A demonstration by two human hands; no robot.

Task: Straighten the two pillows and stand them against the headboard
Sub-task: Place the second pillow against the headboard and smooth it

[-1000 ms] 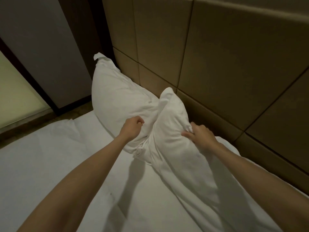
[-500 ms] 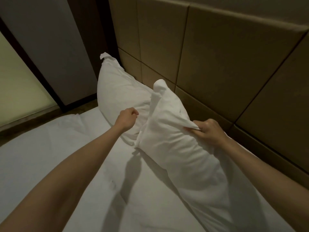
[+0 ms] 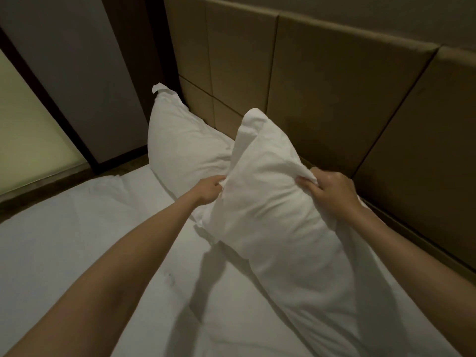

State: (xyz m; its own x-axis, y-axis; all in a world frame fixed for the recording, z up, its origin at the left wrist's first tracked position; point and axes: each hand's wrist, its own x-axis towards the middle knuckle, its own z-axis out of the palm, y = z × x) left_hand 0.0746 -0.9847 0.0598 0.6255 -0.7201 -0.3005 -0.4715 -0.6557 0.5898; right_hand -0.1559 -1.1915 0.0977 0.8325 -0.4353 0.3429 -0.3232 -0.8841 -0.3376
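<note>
Two white pillows are on the bed. The far pillow [image 3: 180, 148] stands upright in the corner, leaning against the padded tan headboard [image 3: 322, 99]. The near pillow [image 3: 273, 207] is lifted at its upper end and tilts toward me, its lower end trailing on the bed. My left hand [image 3: 207, 190] is shut on the near pillow's left edge. My right hand [image 3: 332, 191] pinches a fold of its cover on the right side, close to the headboard.
A white sheet [image 3: 77, 240] covers the mattress in front and to the left. Beyond the bed's left edge are a grey wall panel [image 3: 77, 73], a dark frame and a pale lit panel [image 3: 25, 140].
Both hands have raised the near pillow's upper end higher and drawn it away from the far pillow, toward me and the right. The view has shifted right.
</note>
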